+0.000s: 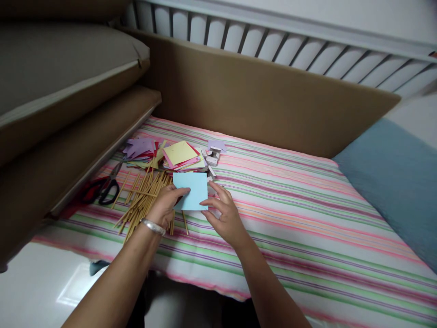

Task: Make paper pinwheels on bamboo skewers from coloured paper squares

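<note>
A light blue paper square (191, 189) is held above the striped mattress (307, 214). My left hand (165, 205), with a silver bangle at the wrist, pinches its lower left edge. My right hand (223, 212) touches its right edge with the fingers spread. Under my left hand lies a heap of thin wooden sticks (143, 198). Just beyond the blue square sits a stack of coloured paper squares (180, 155) with a yellow one on top, and purple paper pieces (139, 146) lie to the left of the stack.
Red-and-black scissors (102, 187) lie left of the sticks. Small white paper scraps (212, 157) sit beside the stack. Brown cushions (68, 91) stand at the left, a brown board (266, 98) at the back, a blue pillow (399, 177) at the right.
</note>
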`<act>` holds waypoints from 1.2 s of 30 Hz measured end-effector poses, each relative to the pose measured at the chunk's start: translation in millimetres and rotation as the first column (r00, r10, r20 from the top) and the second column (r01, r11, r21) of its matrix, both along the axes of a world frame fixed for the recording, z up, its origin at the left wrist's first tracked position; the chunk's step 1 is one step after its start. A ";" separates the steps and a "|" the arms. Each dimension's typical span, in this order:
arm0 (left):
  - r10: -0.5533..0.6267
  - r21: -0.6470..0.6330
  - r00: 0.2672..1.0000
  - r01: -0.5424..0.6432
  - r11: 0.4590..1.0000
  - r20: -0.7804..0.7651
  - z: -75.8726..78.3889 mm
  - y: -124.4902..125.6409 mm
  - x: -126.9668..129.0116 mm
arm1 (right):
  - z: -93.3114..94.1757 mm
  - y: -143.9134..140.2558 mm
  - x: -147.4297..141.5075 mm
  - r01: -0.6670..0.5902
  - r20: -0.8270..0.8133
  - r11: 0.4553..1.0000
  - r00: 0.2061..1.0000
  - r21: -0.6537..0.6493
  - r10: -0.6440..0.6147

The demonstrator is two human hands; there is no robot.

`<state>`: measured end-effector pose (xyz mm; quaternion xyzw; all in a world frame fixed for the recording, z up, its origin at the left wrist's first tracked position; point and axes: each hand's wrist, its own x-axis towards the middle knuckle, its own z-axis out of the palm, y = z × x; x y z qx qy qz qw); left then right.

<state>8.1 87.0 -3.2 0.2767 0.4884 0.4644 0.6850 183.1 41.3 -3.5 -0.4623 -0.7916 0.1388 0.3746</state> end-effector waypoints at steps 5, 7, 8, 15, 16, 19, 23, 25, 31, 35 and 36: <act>0.043 -0.001 0.998 -0.043 0.999 -0.048 1.0 0.9 1.8 | -3.0 0.8 1.2 0.043 0.008 0.998 0.999 0.044 -0.044; 0.049 -0.002 0.997 -0.049 0.999 -0.066 2.1 0.3 3.0 | -3.4 0.9 1.4 0.048 0.014 0.997 0.999 0.055 -0.049; 0.051 0.001 0.996 -0.051 0.999 -0.072 2.6 -0.1 3.7 | -3.2 0.9 1.4 0.046 0.017 0.997 0.999 0.058 -0.047; 0.026 0.029 0.992 -0.022 0.999 -0.120 -1.4 -4.6 12.6 | -1.5 2.2 0.1 0.100 -0.064 0.992 0.992 -0.076 -0.105; 0.009 0.030 0.993 -0.005 1.000 -0.121 -2.8 -5.6 14.8 | -2.0 2.7 -0.3 0.118 -0.083 0.988 0.988 -0.103 -0.127; -0.033 0.029 0.993 0.037 0.999 -0.116 -6.7 -9.0 21.7 | -4.0 3.9 -1.7 0.175 -0.125 0.972 0.973 -0.159 -0.195; -0.078 0.052 0.991 0.084 0.995 -0.110 -10.2 -12.2 27.4 | -5.3 4.7 -2.7 0.241 -0.133 0.948 0.953 -0.206 -0.271; -0.113 0.058 0.989 0.119 0.991 -0.092 -11.4 -12.6 28.1 | -5.1 4.9 -2.5 0.261 -0.129 0.935 0.946 -0.240 -0.297; -0.210 0.042 0.975 0.214 0.976 -0.069 -10.3 -13.0 25.8 | -5.0 5.8 -1.4 0.271 -0.134 0.917 0.938 -0.292 -0.320; -0.242 0.043 0.968 0.246 0.968 -0.066 -6.7 -13.7 25.1 | -6.8 6.2 -3.3 0.289 -0.121 0.919 0.936 -0.267 -0.329; -0.231 0.049 0.969 0.235 0.971 -0.089 -6.5 -13.4 25.3 | -7.1 6.3 -3.8 0.292 -0.112 0.917 0.937 -0.271 -0.332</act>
